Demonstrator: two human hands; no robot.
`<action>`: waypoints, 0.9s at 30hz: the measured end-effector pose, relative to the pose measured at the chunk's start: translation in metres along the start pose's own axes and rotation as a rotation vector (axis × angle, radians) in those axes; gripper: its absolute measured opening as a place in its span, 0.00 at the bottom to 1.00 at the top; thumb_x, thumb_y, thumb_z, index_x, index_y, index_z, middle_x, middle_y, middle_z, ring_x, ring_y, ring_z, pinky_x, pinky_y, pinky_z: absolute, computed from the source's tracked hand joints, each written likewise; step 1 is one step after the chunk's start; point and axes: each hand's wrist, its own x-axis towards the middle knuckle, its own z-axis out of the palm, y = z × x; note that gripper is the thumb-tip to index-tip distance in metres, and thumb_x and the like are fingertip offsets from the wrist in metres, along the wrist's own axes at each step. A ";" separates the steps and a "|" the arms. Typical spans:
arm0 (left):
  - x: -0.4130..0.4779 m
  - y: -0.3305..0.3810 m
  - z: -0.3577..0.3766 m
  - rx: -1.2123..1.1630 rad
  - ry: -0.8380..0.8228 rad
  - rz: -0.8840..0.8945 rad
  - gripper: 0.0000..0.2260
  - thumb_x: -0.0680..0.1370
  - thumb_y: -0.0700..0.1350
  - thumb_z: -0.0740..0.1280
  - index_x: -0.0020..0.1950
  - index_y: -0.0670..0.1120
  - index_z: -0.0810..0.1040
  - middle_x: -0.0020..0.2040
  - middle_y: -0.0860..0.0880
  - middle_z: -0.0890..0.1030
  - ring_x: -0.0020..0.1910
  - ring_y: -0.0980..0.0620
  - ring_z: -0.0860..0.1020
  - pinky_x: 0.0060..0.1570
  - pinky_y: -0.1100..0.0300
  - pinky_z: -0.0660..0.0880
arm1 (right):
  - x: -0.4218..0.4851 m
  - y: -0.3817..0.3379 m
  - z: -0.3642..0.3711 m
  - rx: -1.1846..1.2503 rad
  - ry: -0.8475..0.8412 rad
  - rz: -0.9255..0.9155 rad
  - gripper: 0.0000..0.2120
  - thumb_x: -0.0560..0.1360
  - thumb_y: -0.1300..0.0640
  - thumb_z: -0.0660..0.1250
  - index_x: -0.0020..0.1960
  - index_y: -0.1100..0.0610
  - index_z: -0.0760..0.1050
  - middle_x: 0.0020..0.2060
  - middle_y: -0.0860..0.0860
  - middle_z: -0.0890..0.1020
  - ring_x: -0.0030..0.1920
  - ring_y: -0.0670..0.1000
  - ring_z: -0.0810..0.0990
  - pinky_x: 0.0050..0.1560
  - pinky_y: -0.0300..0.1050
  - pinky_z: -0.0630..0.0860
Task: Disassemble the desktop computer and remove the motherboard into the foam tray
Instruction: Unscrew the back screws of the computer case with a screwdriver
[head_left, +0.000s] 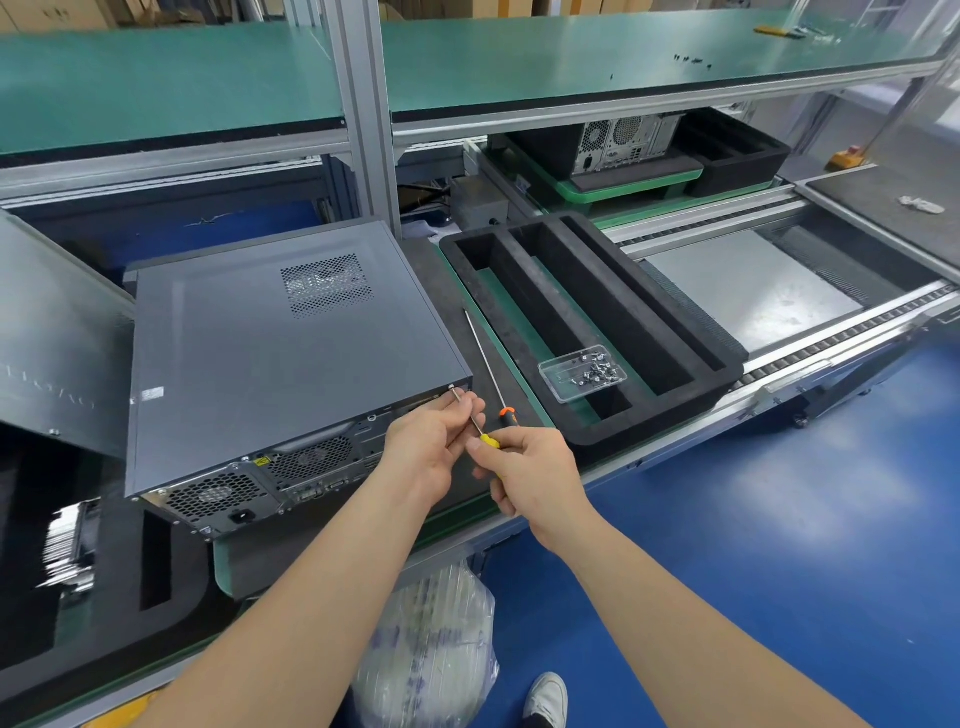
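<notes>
1. Desktop computer (291, 358) lies on its side on the bench, rear panel facing you, side cover on; it's directly ahead-left of your hands.
2. Your right hand (524, 473) comes in from lower right, forearm stretched forward, fingers curled closed round the yellow handle of a small screwdriver (475, 423).
3. Screwdriver shaft runs up-left from that grip; tip sits on a screw (451, 387) at the case's near right rear corner.
4. Your left hand (428, 447) reaches in from lower left, wrist bent, fingers pinched shut on the shaft just below the tip, knuckles against the rear panel edge.
5. Both hands close together, thumbs nearly touching, at that corner.
6. Just right of your grip, a second, long screwdriver (488, 364) with an orange-black handle lies flat on the dark mat, handle end near your right thumb.
7. Further right, the black foam tray (592, 317) with long slots sits on a green pallet.
8. A clear plastic box (582, 373) of loose screws rests on the tray's near rib.
9. Behind the tray, another computer (623, 143) stands on a second pallet.
10. Left of your grip, past the case, a loose grey panel (57, 332) leans tilted.
11. Below your arms: plastic bag (431, 649), white shoe (545, 699), blue floor.
</notes>
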 end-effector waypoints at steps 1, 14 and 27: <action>0.001 0.000 0.000 -0.003 0.006 0.011 0.08 0.79 0.32 0.70 0.57 0.36 0.82 0.48 0.41 0.87 0.41 0.49 0.86 0.38 0.60 0.83 | 0.000 -0.001 0.001 0.031 -0.017 0.022 0.11 0.79 0.51 0.73 0.49 0.59 0.85 0.34 0.57 0.84 0.28 0.50 0.74 0.26 0.43 0.70; 0.001 -0.002 -0.003 0.011 -0.010 0.027 0.07 0.78 0.34 0.72 0.56 0.37 0.83 0.48 0.40 0.87 0.45 0.47 0.87 0.38 0.59 0.83 | 0.000 0.000 0.000 0.305 -0.127 0.279 0.12 0.76 0.56 0.77 0.44 0.57 0.73 0.33 0.54 0.81 0.29 0.47 0.76 0.27 0.39 0.71; 0.000 0.001 -0.003 0.116 -0.042 0.029 0.08 0.79 0.38 0.73 0.56 0.37 0.83 0.47 0.41 0.88 0.44 0.47 0.87 0.40 0.57 0.83 | -0.004 0.000 0.000 0.264 -0.137 0.258 0.13 0.74 0.54 0.78 0.42 0.57 0.75 0.33 0.55 0.81 0.32 0.49 0.79 0.30 0.41 0.76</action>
